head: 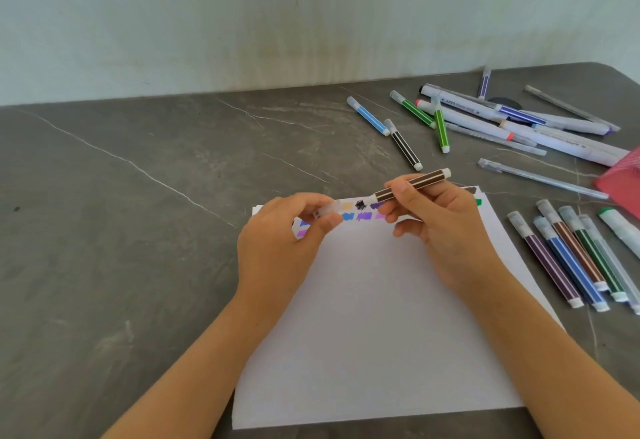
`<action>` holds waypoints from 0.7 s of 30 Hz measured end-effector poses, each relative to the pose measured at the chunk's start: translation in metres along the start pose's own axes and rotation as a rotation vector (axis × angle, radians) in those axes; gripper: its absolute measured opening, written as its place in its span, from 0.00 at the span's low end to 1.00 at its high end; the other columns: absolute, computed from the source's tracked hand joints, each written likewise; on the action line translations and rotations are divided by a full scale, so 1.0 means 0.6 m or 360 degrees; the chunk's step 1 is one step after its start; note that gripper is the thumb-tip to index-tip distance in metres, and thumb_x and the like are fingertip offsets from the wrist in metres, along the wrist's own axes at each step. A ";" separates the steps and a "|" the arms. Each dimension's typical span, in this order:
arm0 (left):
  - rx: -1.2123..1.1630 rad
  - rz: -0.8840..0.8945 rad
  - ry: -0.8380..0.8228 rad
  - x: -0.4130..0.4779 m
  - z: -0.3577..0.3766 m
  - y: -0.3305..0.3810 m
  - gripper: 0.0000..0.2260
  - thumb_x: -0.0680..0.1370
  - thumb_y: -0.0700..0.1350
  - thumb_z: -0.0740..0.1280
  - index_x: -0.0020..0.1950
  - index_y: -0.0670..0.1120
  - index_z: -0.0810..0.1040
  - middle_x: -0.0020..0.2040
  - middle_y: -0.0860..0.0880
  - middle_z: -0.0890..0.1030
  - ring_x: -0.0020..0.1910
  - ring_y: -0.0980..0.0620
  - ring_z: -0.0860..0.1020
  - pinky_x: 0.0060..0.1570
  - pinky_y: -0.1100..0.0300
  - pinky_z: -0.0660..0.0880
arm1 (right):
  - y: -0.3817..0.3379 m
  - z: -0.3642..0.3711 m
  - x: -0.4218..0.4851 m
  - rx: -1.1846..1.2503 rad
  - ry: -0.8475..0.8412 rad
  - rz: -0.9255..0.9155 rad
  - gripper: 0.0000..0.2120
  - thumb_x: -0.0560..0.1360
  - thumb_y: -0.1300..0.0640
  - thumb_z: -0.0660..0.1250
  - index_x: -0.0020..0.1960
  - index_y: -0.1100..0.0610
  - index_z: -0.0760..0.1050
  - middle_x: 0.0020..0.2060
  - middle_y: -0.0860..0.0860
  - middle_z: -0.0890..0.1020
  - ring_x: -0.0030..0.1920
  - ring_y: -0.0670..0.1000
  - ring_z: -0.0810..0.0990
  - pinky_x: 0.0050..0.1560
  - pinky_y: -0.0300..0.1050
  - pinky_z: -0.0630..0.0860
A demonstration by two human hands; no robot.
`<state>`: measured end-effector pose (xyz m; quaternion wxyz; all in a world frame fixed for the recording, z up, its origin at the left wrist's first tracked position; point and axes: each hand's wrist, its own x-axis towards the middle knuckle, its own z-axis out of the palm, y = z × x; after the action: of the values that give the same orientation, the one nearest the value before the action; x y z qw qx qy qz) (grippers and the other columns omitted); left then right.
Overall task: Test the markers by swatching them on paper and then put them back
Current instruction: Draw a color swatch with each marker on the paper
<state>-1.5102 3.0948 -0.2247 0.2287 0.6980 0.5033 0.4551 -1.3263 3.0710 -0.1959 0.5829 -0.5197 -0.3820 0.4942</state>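
Note:
A white sheet of paper point(374, 317) lies on the grey table, with a row of colour swatches point(362, 212) along its far edge. My right hand point(440, 224) grips a dark brown striped marker point(414, 182) above those swatches, its tip end pointing left. My left hand point(280, 244) pinches the marker's clear cap point(329, 210), just apart from the marker. Loose markers and pens point(460, 116) lie scattered at the back right. A neat row of several capped markers point(571, 255) lies right of the paper.
The grey marble-look table point(138, 231) stretches out to the left. A pink container point(623, 179) sits at the right edge. A clear pen point(540, 179) lies between it and the paper. A pale wall stands behind the table.

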 end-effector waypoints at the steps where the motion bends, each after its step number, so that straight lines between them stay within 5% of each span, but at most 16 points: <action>1: -0.0004 -0.0003 -0.0010 0.000 0.000 0.001 0.05 0.72 0.50 0.72 0.47 0.56 0.82 0.42 0.60 0.81 0.44 0.57 0.78 0.42 0.58 0.75 | 0.000 0.003 -0.001 -0.0016 -0.0004 0.0005 0.15 0.68 0.52 0.67 0.49 0.61 0.80 0.36 0.55 0.84 0.33 0.48 0.80 0.30 0.39 0.76; 7: -0.0047 -0.0092 -0.0009 0.011 -0.013 -0.004 0.03 0.73 0.53 0.70 0.46 0.58 0.80 0.40 0.61 0.81 0.42 0.59 0.79 0.41 0.59 0.74 | -0.001 0.004 0.000 -0.0111 0.0052 0.0046 0.06 0.76 0.58 0.65 0.48 0.59 0.80 0.36 0.54 0.85 0.34 0.49 0.81 0.30 0.38 0.77; 11: -0.0139 -0.0286 -0.0060 0.025 -0.026 -0.021 0.03 0.74 0.50 0.70 0.47 0.56 0.81 0.41 0.59 0.82 0.41 0.59 0.80 0.40 0.50 0.80 | 0.003 0.012 -0.003 -0.0273 0.0013 0.0037 0.05 0.76 0.59 0.65 0.46 0.57 0.80 0.34 0.52 0.85 0.33 0.47 0.81 0.30 0.38 0.78; 17: -0.0279 -0.0409 -0.0088 0.035 -0.032 -0.028 0.03 0.74 0.46 0.71 0.47 0.50 0.82 0.39 0.56 0.82 0.39 0.59 0.80 0.32 0.64 0.79 | 0.005 0.033 0.000 -0.0451 -0.0101 0.0062 0.03 0.74 0.61 0.69 0.44 0.56 0.81 0.35 0.52 0.85 0.34 0.48 0.82 0.33 0.38 0.79; 21: -0.0274 -0.0399 -0.0122 0.035 -0.029 -0.031 0.02 0.74 0.46 0.71 0.46 0.51 0.82 0.39 0.56 0.83 0.39 0.58 0.80 0.34 0.61 0.80 | 0.010 0.048 0.006 -0.0589 -0.0142 -0.0029 0.03 0.73 0.60 0.70 0.44 0.54 0.82 0.34 0.50 0.85 0.34 0.45 0.81 0.32 0.36 0.77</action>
<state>-1.5330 3.1184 -0.2224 0.3616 0.6244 0.5366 0.4375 -1.3544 3.0810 -0.1973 0.4645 -0.5920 -0.4964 0.4327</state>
